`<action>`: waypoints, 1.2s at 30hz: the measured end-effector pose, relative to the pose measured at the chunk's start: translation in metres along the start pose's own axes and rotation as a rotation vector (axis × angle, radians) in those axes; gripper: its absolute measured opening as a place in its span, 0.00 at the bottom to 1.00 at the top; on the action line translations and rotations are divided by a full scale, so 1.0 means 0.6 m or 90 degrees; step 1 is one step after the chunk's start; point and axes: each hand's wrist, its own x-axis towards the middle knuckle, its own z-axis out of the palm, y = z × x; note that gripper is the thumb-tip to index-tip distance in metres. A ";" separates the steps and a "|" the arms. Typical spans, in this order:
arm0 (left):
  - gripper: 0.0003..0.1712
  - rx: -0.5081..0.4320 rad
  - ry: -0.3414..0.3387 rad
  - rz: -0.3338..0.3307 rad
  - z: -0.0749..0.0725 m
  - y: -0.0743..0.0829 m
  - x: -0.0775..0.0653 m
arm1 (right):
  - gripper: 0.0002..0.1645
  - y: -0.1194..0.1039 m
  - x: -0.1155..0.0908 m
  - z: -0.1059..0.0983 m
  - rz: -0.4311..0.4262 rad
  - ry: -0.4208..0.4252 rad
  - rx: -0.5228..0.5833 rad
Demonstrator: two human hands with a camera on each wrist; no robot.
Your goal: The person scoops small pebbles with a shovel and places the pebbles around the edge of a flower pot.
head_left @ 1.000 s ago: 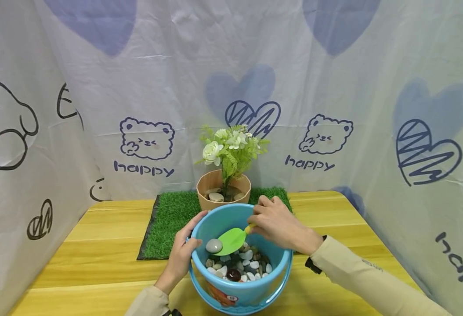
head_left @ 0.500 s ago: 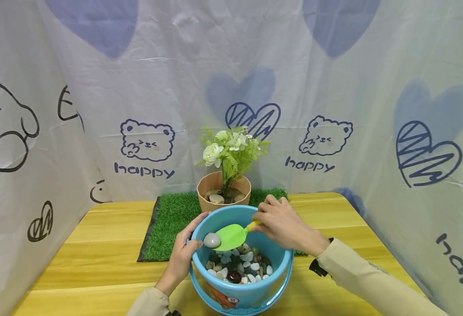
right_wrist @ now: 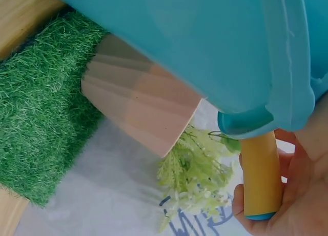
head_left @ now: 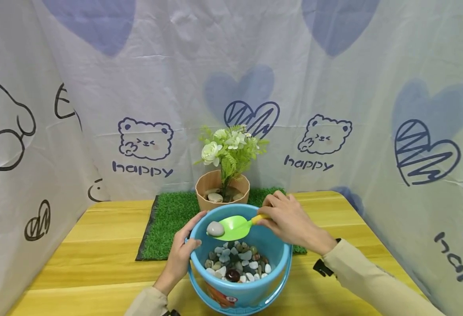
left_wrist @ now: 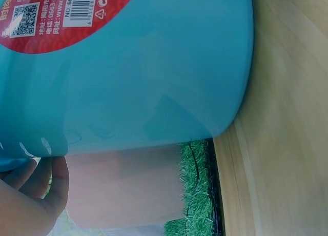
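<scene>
A light blue bucket (head_left: 247, 286) stands on the table, with pebbles (head_left: 235, 263) of several colours at its bottom. My left hand (head_left: 179, 255) holds the bucket's left rim, thumb over the edge and fingers along the outer wall. Those fingers (left_wrist: 57, 182) show against the bucket's side in the left wrist view. Above the pebbles, my right hand (head_left: 291, 219) grips the yellow handle (right_wrist: 260, 174) of a green toy shovel (head_left: 237, 227). A smooth grey stone (head_left: 215, 228) lies at the tip of the shovel's blade.
Behind the bucket, a peach flowerpot (head_left: 205, 202) with white flowers (head_left: 235, 139) and stones stands on a green artificial turf mat (head_left: 172, 228). The bucket's handle (head_left: 280, 289) hangs down in front. Yellow wooden tabletop (head_left: 93, 259) extends to both sides; a printed cloth (head_left: 168, 79) surrounds it.
My right hand has raised the shovel and the grey stone higher and slightly to the right, levelling the blade. My left hand stays on the rim.
</scene>
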 end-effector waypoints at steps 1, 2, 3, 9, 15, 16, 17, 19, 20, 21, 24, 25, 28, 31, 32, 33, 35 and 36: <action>0.39 0.001 0.001 0.000 0.000 0.000 0.000 | 0.12 0.001 0.000 0.001 0.002 0.004 0.001; 0.39 0.003 0.002 0.000 -0.001 0.001 0.000 | 0.12 0.001 -0.001 0.002 0.003 0.007 0.000; 0.39 0.006 0.003 -0.001 -0.001 0.001 0.000 | 0.12 0.001 -0.001 0.003 0.005 0.009 0.001; 0.39 0.015 0.007 -0.007 -0.002 0.002 0.000 | 0.13 -0.003 -0.002 0.008 0.027 0.012 0.004; 0.39 0.015 0.007 -0.005 -0.003 0.002 0.000 | 0.13 -0.007 -0.001 0.009 0.047 0.005 0.008; 0.39 0.015 0.007 -0.005 -0.003 0.001 0.000 | 0.13 -0.007 -0.001 0.009 0.048 0.003 0.008; 0.39 0.014 0.007 -0.005 -0.003 0.001 -0.001 | 0.13 -0.007 -0.001 0.010 0.048 0.004 0.008; 0.39 0.014 0.006 -0.006 -0.003 0.000 -0.001 | 0.14 -0.008 -0.001 0.010 0.047 0.007 0.010; 0.39 0.013 0.005 -0.006 -0.003 0.000 -0.001 | 0.13 -0.008 -0.002 0.011 0.047 0.008 0.011; 0.39 0.012 0.005 -0.006 -0.004 0.000 -0.002 | 0.13 -0.008 -0.002 0.011 0.047 0.010 0.013; 0.39 0.012 0.005 -0.006 -0.003 0.000 -0.002 | 0.13 -0.008 -0.003 0.011 0.047 0.019 0.018; 0.39 0.012 0.005 -0.005 -0.003 0.000 -0.002 | 0.13 -0.008 -0.004 0.011 0.049 0.022 0.020; 0.39 0.012 0.006 -0.003 -0.002 0.001 -0.001 | 0.14 -0.008 -0.005 0.010 0.052 0.026 0.025; 0.39 0.010 0.005 -0.002 -0.001 0.001 0.000 | 0.14 -0.007 -0.006 0.009 0.058 0.024 0.029; 0.39 0.009 0.005 -0.002 -0.001 0.001 0.000 | 0.14 -0.007 -0.007 0.008 0.060 0.023 0.030; 0.39 0.008 0.005 -0.002 -0.001 0.001 0.000 | 0.15 -0.007 -0.007 0.007 0.062 0.021 0.031; 0.39 0.007 0.004 -0.002 -0.001 0.001 0.000 | 0.15 -0.007 -0.008 0.006 0.064 0.020 0.033; 0.39 0.006 0.003 -0.002 -0.001 0.001 0.001 | 0.15 -0.007 -0.008 0.006 0.064 0.020 0.034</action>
